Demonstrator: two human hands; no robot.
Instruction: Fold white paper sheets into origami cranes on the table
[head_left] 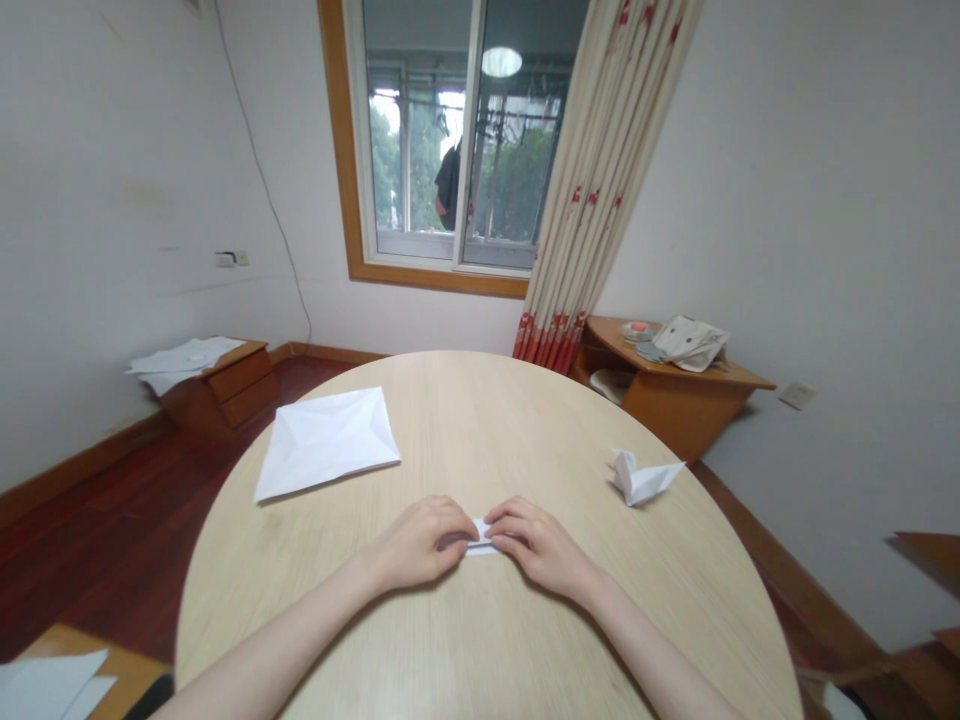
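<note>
So the person has both hands down on the round wooden tabletop, close in front of them. The left hand and right hand meet over a small folded paper. It's mostly covered, with just a white strip showing in the gap between the hands. The fingers on both sides are curled in and closed onto the ends of that strip. They look to be pinning it flat against the wood, probably so it can't slide or spring open. Knuckles are up and wrists are low, which looks like pressing rather than lifting.

Off to the left, well apart from the hands, there's a bigger creased sheet lying flat with fold lines across it. It looks parked out of the way but reachable. On the right side of the tabletop sits a folded paper figure, standing on its own with nothing touching it.

Behind that is a wooden side cabinet with a light bag on top, next to the curtain and window. A low cabinet by the left wall has more white sheets on it.
</note>
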